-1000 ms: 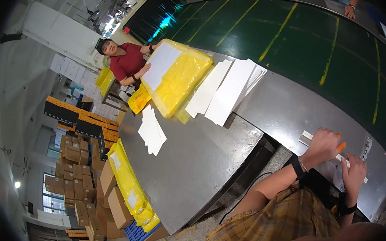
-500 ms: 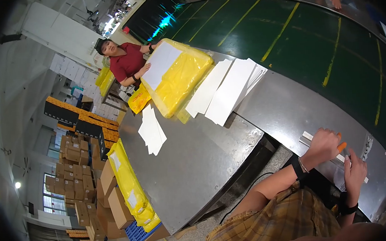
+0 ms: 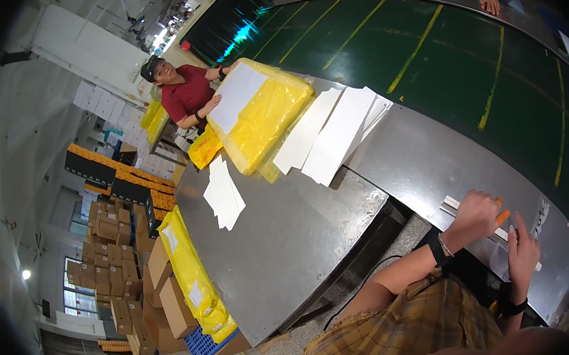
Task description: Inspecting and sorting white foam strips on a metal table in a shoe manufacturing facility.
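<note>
clothing: yellow-brown plaid | left wrist: black band plus thin bracelet | right wrist: black band | forearms bare

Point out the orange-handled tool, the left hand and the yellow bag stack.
orange-handled tool point(image 3: 502, 216), head view, orange tip.
left hand point(image 3: 476, 214), head view, knuckles.
yellow bag stack point(image 3: 271, 114), head view, top bag.

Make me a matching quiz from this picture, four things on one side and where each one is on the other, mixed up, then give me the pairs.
Things:
1. orange tool
2. big yellow bag
3. fanned white sheets
4. small stack of white papers

Places:
A. alone on the grey table, toward its middle
B. at the table's far end, under a co-worker's hands
C. in the left hand
D. beside the green conveyor belt, overlapping one another

Pairs: 1-C, 2-B, 3-D, 4-A

The right hand lies flat on the table next to the tool.
</note>
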Motion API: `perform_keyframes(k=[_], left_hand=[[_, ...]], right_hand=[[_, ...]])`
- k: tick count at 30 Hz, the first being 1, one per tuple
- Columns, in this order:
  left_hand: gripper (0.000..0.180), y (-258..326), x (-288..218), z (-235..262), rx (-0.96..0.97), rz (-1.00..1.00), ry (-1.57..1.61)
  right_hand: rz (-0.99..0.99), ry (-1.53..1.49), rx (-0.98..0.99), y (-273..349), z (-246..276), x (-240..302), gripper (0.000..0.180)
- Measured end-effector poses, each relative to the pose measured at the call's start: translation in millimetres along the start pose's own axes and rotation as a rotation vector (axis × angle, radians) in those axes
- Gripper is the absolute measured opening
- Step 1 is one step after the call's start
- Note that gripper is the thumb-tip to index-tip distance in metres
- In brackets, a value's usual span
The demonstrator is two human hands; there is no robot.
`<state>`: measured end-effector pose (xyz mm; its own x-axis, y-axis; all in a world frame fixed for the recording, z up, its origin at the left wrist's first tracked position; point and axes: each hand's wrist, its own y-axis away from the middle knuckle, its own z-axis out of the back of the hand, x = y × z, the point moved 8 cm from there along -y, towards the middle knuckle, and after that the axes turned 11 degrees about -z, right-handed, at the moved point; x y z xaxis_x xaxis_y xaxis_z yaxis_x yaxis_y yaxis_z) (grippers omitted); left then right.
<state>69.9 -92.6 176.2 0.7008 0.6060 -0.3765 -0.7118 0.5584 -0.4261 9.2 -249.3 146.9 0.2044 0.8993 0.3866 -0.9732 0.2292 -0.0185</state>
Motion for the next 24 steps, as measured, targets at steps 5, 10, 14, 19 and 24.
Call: perform_keyframes(k=[5, 10, 14, 19, 24], left_hand=[[0.028, -2.0, -2.0, 5.4, 0.002, 0.001, 0.013], [0.028, -2.7, -1.3, 4.4, -0.016, -0.006, 0.005], [0.03, -6.6, 1.2, 0.2, 0.056, 0.025, 0.012], [0.03, -7.1, 8.9, -6.7, 0.083, 0.044, -0.004], [0.03, -9.1, 9.1, -3.3, 0.075, 0.031, 0.002]], right_hand=[[-0.012, 0.001, -0.014, -3.7, 3.1, 3.5, 0.038], [-0.032, 0.07, -0.061, -3.9, 4.6, 5.1, 0.036], [0.047, 0.071, -0.029, 0.1, 5.0, 13.0, 0.037], [0.112, 0.023, -0.063, 3.4, 4.3, 18.7, 0.039], [0.084, -0.005, -0.046, -1.6, 4.6, 18.7, 0.038]])
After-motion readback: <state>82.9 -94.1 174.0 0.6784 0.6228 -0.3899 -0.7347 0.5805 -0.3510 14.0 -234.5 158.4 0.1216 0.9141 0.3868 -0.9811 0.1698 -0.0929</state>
